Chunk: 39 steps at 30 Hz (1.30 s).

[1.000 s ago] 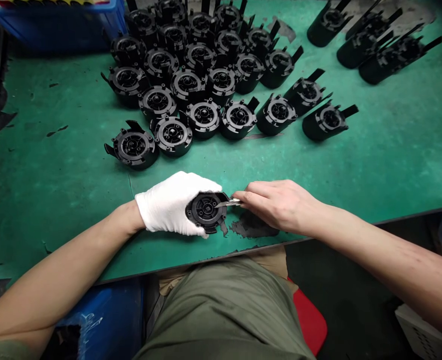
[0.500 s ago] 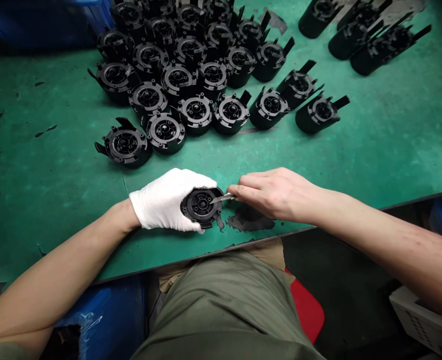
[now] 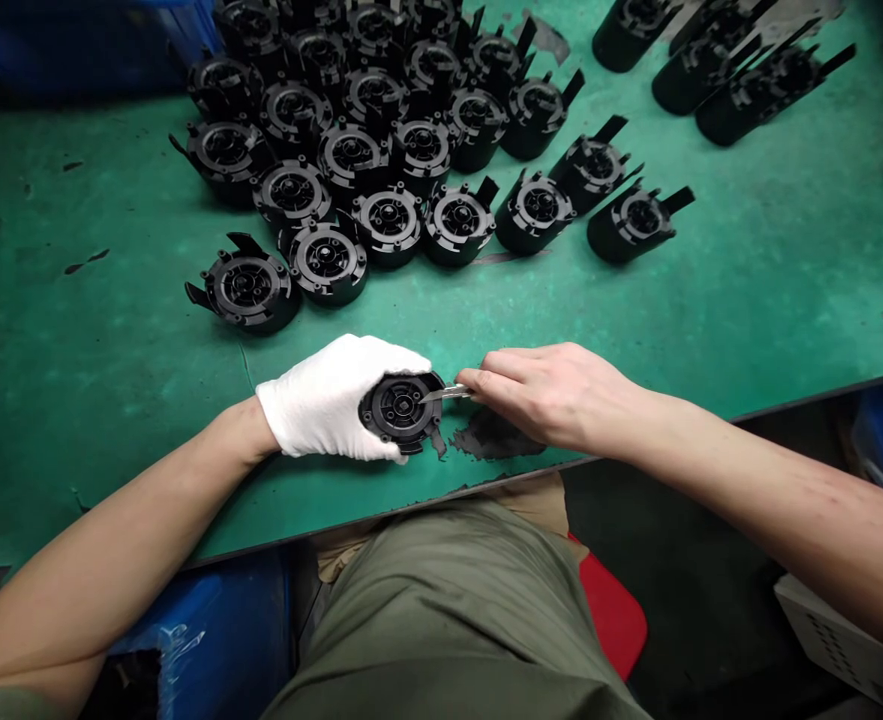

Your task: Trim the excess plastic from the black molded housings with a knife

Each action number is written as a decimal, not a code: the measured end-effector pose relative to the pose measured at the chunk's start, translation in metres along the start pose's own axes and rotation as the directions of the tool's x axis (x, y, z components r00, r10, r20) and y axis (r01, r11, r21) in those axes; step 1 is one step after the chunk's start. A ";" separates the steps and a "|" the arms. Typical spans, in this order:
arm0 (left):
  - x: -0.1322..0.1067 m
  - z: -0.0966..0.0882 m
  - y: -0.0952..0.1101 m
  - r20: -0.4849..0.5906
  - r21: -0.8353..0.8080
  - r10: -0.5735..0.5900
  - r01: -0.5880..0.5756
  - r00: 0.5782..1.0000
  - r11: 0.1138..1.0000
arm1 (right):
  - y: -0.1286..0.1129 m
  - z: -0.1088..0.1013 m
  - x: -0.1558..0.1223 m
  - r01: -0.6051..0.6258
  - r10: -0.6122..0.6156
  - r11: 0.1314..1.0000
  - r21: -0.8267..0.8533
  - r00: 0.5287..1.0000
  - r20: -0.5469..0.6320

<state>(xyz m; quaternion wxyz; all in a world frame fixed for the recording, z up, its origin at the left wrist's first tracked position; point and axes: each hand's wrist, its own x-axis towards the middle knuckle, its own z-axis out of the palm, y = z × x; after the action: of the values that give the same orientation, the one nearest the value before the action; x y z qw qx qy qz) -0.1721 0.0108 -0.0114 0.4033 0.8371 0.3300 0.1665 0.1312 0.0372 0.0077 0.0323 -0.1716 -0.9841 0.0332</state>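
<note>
L. grip (image 3: 342, 400) clasps blk. part (image 3: 402, 408); R. grip (image 3: 552, 393) pinches metal blade (image 3: 450, 392) at part's face. Step: apparently blade work; next prob. needs steady hold.

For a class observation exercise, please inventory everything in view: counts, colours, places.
Held part: one, black, front centre
Pointed tool: one, silver, at held part's face
Standing parts: over twenty, black, top centre
Farther parts: about five, black, top right
Table: one, green, beneath them
Worn patches: several, dark, on the table
Containers: at least three, blue, left side, right edge
Seat-like object: one, red, lower right
Slotted box: one, whitish, lower right
Clothing: two pieces, olive and tan, bottom centre
Forearms: two, bare, left and right
Left grip: one, white-gloved, around held part
Right grip: one, bare, around pointed tool
</note>
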 end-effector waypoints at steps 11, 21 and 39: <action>-0.009 0.011 -0.022 -0.186 0.091 0.163 -0.148 0.969 0.985 | -0.046 0.005 -0.017 -0.296 0.299 0.945 0.138 0.954 -0.004; -0.014 0.016 -0.025 -0.231 0.214 0.245 -0.196 0.942 0.957 | -0.085 -0.002 -0.018 -0.373 0.374 0.927 -0.038 0.928 0.005; -0.008 0.011 -0.022 -0.095 0.016 0.064 -0.063 0.993 0.998 | -0.019 -0.009 -0.015 0.020 -0.016 0.998 -0.062 0.998 0.061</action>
<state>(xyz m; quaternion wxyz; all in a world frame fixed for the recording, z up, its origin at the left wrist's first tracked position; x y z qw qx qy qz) -0.1814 0.0088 -0.0357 0.3761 0.8409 0.3231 0.2170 0.1393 0.0150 0.0173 -0.0026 -0.1624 -0.9867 0.0072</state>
